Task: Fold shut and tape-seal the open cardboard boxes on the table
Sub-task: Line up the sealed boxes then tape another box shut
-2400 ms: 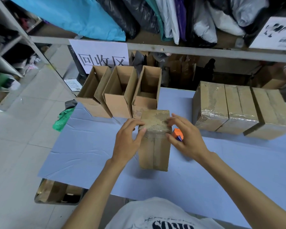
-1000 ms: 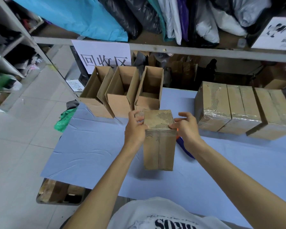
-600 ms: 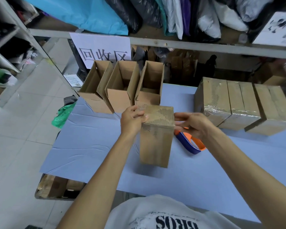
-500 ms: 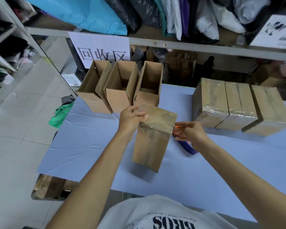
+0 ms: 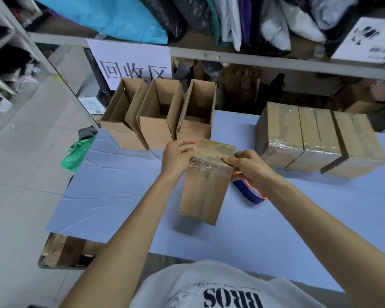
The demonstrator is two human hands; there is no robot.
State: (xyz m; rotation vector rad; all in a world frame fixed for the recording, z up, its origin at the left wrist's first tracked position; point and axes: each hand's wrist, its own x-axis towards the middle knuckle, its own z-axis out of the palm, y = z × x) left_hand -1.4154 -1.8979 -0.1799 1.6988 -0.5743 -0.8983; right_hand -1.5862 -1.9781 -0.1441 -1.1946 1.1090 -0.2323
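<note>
Head view of a packing table (image 5: 111, 196), seen from just behind the worker. Progress: three sealed boxes (image 5: 318, 138) lie side by side, touching, toward the far right edge, each wrapped in glossy tape; three open boxes (image 5: 158, 121) stand in a row at the far left corner, flaps unfolded and no tape on them. By this count the task appears about half done, with a fourth box being finished. That box in hand (image 5: 206, 187) is near the middle of the table, upright but tilted, its top closed and banded with clear tape; whether its base touches the table cannot be told. The left grip (image 5: 178, 156) curls over the box's upper left edge and holds it. The right grip (image 5: 249, 167) clasps the upper right corner, fingers laid along the taped front rim, apparently smoothing the band down. A blue-and-orange tape dispenser (image 5: 251, 193) lies on the table just beside the box, under the right wrist, held by neither grip. Left to do: set this box aside, then fold and seal the three open ones.
</note>
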